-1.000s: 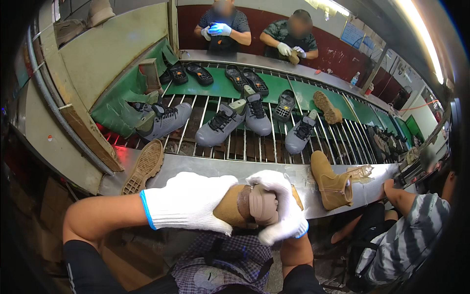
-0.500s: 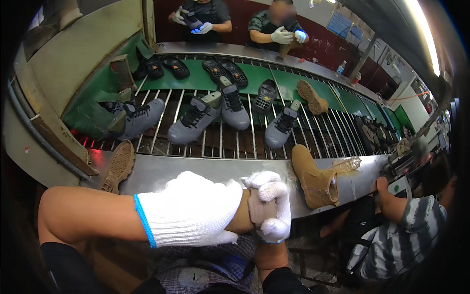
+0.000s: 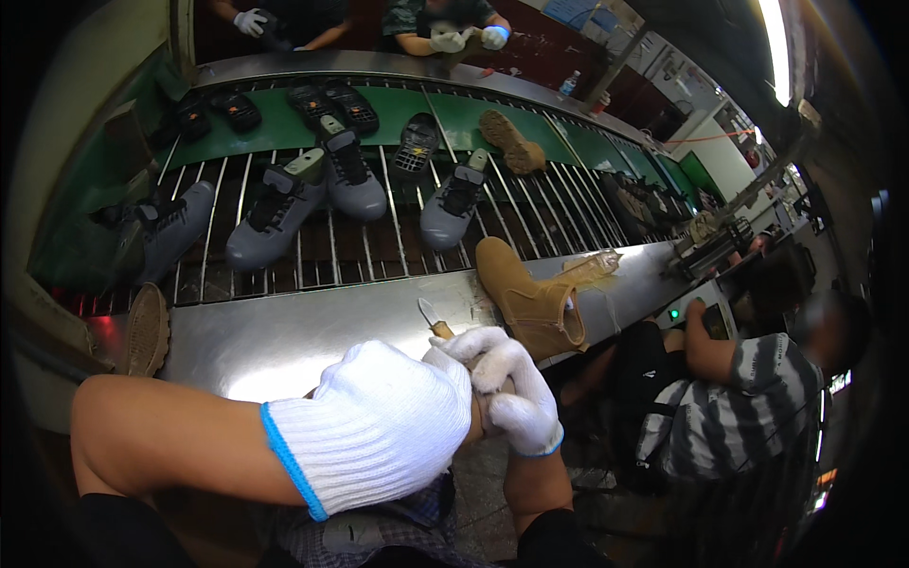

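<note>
Footwear point(image 3: 476, 424), tan, mostly hidden, held between both hands near edge of desk point(image 3: 246, 336). Left hand point(image 3: 383, 417), gloved, grips it, fingers mostly hidden; right hand point(image 3: 516, 383), gloved, fingers bent around it. Small blade point(image 3: 428, 310) just beyond right hand; cannot tell if held. Tan boot point(image 3: 519, 295) on desk, right. Markings: wall sheet point(image 3: 571, 11), too small to read; black soles point(image 3: 236, 112), orange marks; co-worker's striped sleeve point(image 3: 760, 364), lettering.

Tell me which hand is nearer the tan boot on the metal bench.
Right. The right hand is just on the near side of the tan boot; the left hand is farther off, to its left.
</note>
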Demonstrator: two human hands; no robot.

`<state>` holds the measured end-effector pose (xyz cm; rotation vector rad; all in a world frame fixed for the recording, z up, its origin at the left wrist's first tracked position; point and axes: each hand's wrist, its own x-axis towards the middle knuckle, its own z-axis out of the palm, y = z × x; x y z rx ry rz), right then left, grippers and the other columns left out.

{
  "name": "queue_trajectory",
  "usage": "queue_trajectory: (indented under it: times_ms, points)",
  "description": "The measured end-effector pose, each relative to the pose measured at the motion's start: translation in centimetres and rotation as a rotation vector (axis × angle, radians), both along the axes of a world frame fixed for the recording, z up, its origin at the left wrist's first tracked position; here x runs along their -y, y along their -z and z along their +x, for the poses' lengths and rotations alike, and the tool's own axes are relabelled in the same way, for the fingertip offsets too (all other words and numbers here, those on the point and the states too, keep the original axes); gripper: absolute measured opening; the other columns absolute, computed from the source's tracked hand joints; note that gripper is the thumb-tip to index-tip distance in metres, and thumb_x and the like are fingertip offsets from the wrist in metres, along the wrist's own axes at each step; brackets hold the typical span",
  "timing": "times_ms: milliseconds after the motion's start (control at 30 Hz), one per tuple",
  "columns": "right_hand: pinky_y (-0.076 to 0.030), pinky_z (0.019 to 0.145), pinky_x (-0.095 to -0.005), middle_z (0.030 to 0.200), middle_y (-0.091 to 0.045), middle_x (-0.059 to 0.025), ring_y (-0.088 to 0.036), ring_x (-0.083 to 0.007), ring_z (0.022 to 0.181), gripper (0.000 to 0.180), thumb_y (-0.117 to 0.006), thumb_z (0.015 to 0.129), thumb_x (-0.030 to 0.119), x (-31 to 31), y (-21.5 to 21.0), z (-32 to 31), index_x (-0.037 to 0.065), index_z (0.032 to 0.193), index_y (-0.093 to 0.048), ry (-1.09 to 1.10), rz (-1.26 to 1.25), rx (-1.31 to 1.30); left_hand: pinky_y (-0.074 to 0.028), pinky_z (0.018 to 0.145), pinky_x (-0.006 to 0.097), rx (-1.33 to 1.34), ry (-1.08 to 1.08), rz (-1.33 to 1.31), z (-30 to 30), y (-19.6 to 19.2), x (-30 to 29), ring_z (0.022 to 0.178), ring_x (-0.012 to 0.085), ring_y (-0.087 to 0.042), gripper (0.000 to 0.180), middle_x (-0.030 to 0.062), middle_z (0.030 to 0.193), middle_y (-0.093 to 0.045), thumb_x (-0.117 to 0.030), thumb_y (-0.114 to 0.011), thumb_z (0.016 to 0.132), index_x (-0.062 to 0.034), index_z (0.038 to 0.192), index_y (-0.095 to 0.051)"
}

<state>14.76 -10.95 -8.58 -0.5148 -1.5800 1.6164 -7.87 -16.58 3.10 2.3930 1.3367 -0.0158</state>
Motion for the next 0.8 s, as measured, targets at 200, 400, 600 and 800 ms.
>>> queue_trajectory:
  times_ms: [200, 400, 600, 800]
  points:
    - [-0.052, 0.105, -0.0359, 0.121, -0.067, -0.0101, -0.065, -0.0202, 0.111, 0.027, -0.059, 0.104, 0.010, -1.8, -5.3, -1.0, -0.002, 0.128, -0.062, -0.031, 0.187, 0.508, -0.064, 0.076, 0.044, -0.136, -0.052, -0.038, 1.0, 0.6, 0.0, 0.080, 0.0306, -0.080, 0.078, 0.0148, 0.093, -0.078, -0.058, -0.079, 0.090, 0.0094, 0.123, -0.058]
    - [-0.061, 0.085, -0.0484, 0.114, -0.069, -0.0195, -0.073, -0.0420, 0.091, 0.018, -0.061, 0.104, 0.013, -4.4, -6.8, -10.7, 0.004, 0.120, -0.064, 0.410, 0.889, 0.733, -0.064, 0.081, 0.045, -0.099, -0.323, 0.005, -4.3, -1.6, -2.3, 0.083, 0.0359, -0.081, 0.089, 0.0211, 0.094, -0.079, -0.078, -0.075, 0.083, 0.0050, 0.114, -0.069]
    - [-0.053, 0.108, -0.0494, 0.135, -0.064, -0.0220, -0.063, -0.0410, 0.125, 0.057, -0.084, 0.089, 0.022, -4.2, 6.8, -3.2, 0.005, 0.140, -0.066, 0.490, 1.041, 0.924, -0.062, 0.084, 0.051, -0.043, -0.960, -0.018, -16.1, 6.4, 5.0, 0.094, 0.0451, -0.078, 0.105, 0.0293, 0.099, -0.078, -0.093, -0.063, 0.083, 0.0068, 0.114, -0.062]
    - [-0.057, 0.094, -0.0519, 0.130, -0.063, -0.0221, -0.065, -0.0438, 0.110, 0.051, -0.067, 0.096, 0.015, -4.9, 15.9, 3.6, 0.009, 0.146, -0.060, 0.440, 0.860, 1.578, -0.062, 0.074, 0.055, 0.112, -1.216, -0.272, -16.3, 21.2, 17.4, 0.078, 0.0493, -0.076, 0.100, 0.0320, 0.080, -0.073, -0.081, -0.047, 0.102, 0.0172, 0.120, -0.059]
